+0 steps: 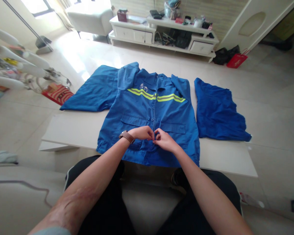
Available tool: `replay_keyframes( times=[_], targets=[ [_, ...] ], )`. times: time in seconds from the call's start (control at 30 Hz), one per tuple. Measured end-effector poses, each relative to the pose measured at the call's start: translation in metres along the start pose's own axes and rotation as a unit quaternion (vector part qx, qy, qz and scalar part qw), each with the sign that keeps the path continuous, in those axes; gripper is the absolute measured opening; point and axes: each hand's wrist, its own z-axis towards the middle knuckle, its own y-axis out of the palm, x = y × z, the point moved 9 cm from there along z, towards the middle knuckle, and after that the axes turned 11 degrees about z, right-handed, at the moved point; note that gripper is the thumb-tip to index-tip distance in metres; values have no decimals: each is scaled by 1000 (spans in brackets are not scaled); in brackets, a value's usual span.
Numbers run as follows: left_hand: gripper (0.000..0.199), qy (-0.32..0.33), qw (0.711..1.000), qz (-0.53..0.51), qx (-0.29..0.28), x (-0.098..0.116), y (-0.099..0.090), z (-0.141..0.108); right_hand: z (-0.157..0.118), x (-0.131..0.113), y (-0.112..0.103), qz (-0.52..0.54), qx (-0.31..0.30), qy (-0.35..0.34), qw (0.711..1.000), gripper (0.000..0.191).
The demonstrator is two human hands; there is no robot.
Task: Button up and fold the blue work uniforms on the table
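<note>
A blue work jacket [139, 107] with a yellow and grey reflective stripe lies spread out on a low white table [71, 128], its collar away from me. My left hand [144, 133], with a brown watch at the wrist, pinches the jacket's front edge low on the placket. Fingertips of my right hand [165, 140] close on the same edge just beside it, almost touching the left ones. A folded blue garment [94, 88] lies at the left of the jacket, partly beside its sleeve. At the right lies another blue cloth [218, 112].
A white TV cabinet [134, 34] with items on it stands beyond the table. At the left are a red striped bag [58, 94] and a rack with white parts [34, 67]. Black bags [221, 56] and a red bag [237, 60] sit on the floor at the right.
</note>
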Motion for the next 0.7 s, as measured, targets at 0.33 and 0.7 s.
replay_keyframes(
  times=[0.33, 0.7],
  targets=[
    [22, -4, 999, 0, -45, 17, 8, -7, -6, -30, -41, 273, 107, -68, 954, 42],
    [16, -133, 979, 152, 37, -9, 10, -4, -5, -21, -40, 110, 172, -29, 978, 16]
  ],
)
